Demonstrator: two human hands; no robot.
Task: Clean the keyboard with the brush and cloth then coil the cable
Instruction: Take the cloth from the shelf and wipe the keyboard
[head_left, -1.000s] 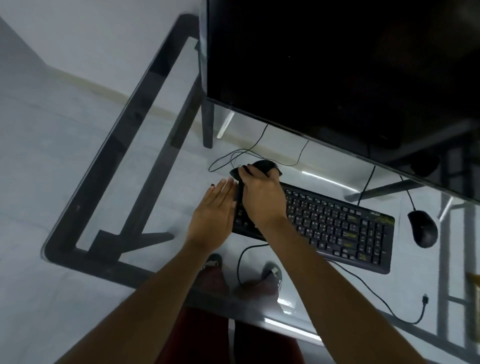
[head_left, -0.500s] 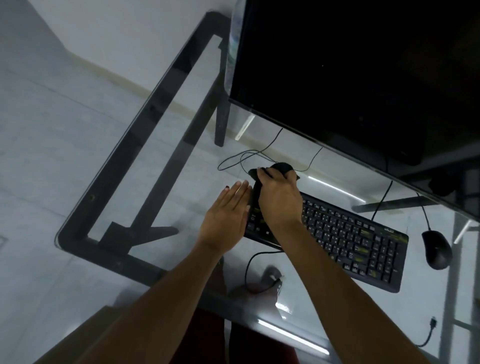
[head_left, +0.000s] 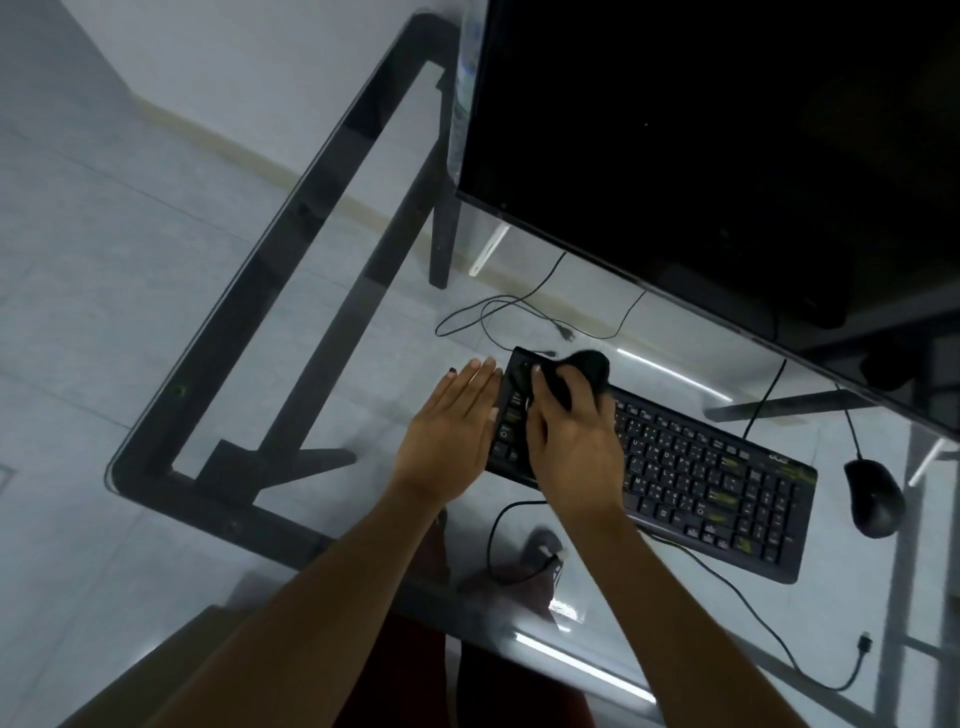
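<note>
Fingers of our right hand (head_left: 571, 441) clutch the dark cloth (head_left: 587, 371) on the keyboard's (head_left: 717, 483) left end; its long axis runs rightward, unwiped, from them. Our left hand (head_left: 452, 431), flat and open, braces that end on the table (head_left: 322, 374).

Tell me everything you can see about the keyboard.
The keyboard is black, seemingly plastic, full-size with a number pad and pale key legends. It lies flat and at an angle on the glass table, below the monitor. The left hand lies flat against its left end; the right hand presses a dark cloth on its left keys. Its cable trails across the glass.
</note>
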